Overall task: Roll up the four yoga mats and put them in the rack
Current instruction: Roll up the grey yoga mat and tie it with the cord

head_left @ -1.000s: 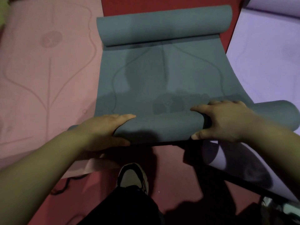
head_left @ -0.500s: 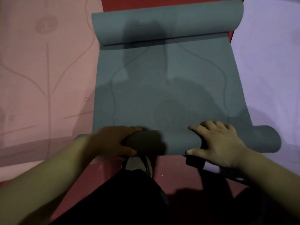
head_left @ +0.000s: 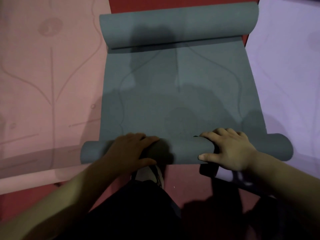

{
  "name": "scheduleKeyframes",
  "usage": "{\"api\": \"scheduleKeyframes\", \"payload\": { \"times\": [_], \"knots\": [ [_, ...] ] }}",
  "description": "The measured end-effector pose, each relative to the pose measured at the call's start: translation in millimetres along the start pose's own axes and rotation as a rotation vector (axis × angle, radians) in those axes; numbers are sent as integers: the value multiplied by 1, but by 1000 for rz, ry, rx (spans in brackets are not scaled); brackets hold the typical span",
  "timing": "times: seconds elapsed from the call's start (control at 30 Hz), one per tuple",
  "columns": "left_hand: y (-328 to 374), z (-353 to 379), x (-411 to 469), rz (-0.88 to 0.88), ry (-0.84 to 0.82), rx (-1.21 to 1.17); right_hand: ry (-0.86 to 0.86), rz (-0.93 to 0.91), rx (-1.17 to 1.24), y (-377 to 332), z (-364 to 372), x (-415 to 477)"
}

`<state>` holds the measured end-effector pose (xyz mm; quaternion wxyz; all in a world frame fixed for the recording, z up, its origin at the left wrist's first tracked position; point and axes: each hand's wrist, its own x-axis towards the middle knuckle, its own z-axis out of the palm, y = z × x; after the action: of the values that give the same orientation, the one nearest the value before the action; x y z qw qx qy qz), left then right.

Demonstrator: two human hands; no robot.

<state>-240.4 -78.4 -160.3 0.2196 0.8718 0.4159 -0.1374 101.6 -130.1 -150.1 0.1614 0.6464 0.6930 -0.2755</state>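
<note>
– Red floor [head_left: 173, 1]: status?
– Grey yoga mat [head_left: 181, 94] lies between pink mat [head_left: 43, 84] and lilac mat [head_left: 285, 84]. I see left hand [head_left: 129, 149] and right hand [head_left: 230, 151] curled round its near roll. Rolling step. Next: push forward evenly.

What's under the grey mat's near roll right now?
The near roll has its left tip lying over the pink mat and its right tip over the purple mat. Red floor shows just in front. Whatever is beneath its middle is hidden by the roll itself.
</note>
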Motion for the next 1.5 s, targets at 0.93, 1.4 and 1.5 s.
{"api": "scheduleKeyframes", "payload": {
  "times": [0.93, 1.4, 1.5],
  "knots": [
    [-5, 5, 18, -118, -43, 57, 0, 17, -146, -15, 3, 8],
    [-6, 16, 22, -114, 88, 113, -34, -5, -131, -10, -6, 22],
    [-10, 11, 24, -131, 28, 82, 94, -41, -179, -11, 10, 17]
  ]
}}
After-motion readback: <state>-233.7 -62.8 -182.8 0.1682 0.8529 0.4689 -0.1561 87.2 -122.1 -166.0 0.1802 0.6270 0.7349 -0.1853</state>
